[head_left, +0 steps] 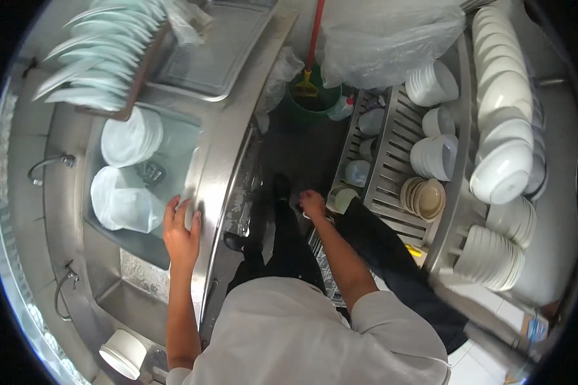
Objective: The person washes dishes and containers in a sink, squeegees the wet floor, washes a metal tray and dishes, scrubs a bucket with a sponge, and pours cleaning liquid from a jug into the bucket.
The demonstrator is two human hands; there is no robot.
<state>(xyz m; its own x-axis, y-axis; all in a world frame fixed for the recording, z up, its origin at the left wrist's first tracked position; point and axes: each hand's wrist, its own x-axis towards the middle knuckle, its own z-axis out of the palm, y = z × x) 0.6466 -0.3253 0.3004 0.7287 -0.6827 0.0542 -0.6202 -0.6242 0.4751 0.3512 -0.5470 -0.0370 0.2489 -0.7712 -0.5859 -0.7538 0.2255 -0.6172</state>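
My left hand (182, 232) is open, fingers spread, over the near rim of a sink basin (189, 186) filled with water. Clear and white plastic containers (125, 200) and a stack of round white containers (132, 136) sit in that water, beside a small dark item (149, 173) I cannot make out. My right hand (313, 204) hangs low by the rack on the right, its fingers curled. A thin pale edge shows under them, but what they hold, if anything, is unclear. Close to it is a pale cup or bowl (341, 199).
Plates stand in a rack (138, 96) next to a metal tray (205, 51). White bowls (433, 157) and stacked plates (491, 256) fill the right shelves. A green bucket (318, 99) stands ahead on the floor. Dark cloth (392, 256) stretches beside my right arm.
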